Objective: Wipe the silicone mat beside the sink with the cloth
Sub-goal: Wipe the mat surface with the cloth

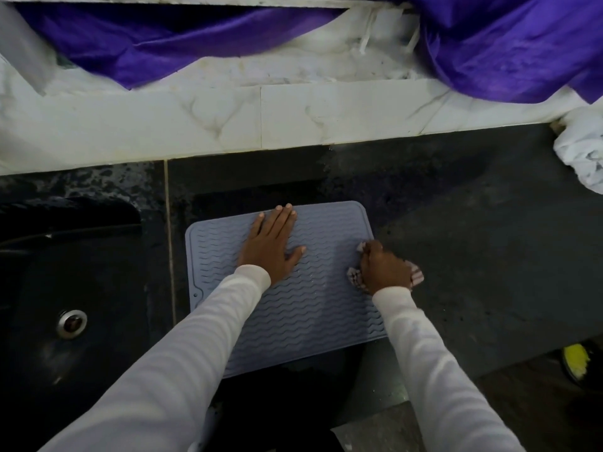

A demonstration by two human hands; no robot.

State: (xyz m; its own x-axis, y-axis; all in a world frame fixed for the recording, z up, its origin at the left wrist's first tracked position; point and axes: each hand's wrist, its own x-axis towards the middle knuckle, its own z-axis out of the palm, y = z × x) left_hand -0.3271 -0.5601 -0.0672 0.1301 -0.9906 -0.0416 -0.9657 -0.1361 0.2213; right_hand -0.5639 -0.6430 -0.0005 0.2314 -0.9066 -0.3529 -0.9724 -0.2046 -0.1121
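A grey-blue silicone mat with wavy ridges lies on the dark counter, just right of the black sink. My left hand presses flat on the mat's upper middle, fingers straight and spread. My right hand grips a bunched checked cloth at the mat's right edge; bits of cloth stick out on both sides of the fist.
The sink drain shows at lower left. A white marble ledge runs along the back with purple fabric draped over it. A white cloth bundle sits at far right. Something yellow lies at the counter's right front edge.
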